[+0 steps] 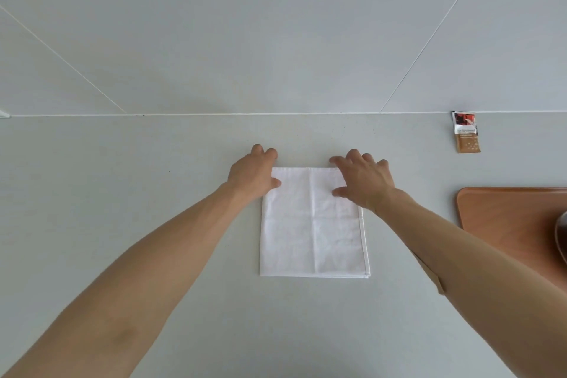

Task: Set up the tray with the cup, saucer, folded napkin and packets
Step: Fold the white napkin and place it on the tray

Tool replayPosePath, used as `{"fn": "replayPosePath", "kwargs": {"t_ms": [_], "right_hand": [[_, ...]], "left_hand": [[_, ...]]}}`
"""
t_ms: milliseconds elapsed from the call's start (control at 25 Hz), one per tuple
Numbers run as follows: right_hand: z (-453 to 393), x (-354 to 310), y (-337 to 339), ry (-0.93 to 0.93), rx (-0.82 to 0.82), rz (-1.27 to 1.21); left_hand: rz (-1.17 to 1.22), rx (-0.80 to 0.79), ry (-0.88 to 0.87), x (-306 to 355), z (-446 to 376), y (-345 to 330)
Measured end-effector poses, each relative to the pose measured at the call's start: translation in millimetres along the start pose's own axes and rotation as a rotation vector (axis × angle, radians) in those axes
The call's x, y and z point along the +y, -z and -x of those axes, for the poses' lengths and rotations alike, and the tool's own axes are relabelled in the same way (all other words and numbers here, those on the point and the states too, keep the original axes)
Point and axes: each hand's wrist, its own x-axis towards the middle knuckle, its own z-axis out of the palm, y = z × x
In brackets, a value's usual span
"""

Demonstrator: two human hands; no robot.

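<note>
A white napkin [313, 230] lies flat on the pale counter, folded into a rectangle with crease lines across it. My left hand [250, 173] rests on its far left corner, fingers curled over the edge. My right hand [363, 181] lies on the far right corner with fingers spread and thumb pressing the cloth. A brown tray [503, 218] sits at the right edge, partly cut off. On it the dark rim of a saucer or cup [562, 239] just shows. A brown and red packet [466, 132] lies by the wall at the far right.
The pale counter [153, 181] meets a white tiled wall [276, 40] just beyond my hands. A small white object [3, 114] pokes in at the left edge along the wall line.
</note>
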Motion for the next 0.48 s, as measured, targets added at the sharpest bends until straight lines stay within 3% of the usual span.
{"fn": "replayPosePath", "kwargs": {"t_ms": [320, 480], "right_hand": [[-20, 1, 12, -0.027, -0.148, -0.084], [-20, 3, 9, -0.038, -0.106, -0.08]], "left_hand": [[0.118, -0.131, 0.105, 10, -18, 4], [0.176, -0.056, 0.005, 6, -5, 4]]}}
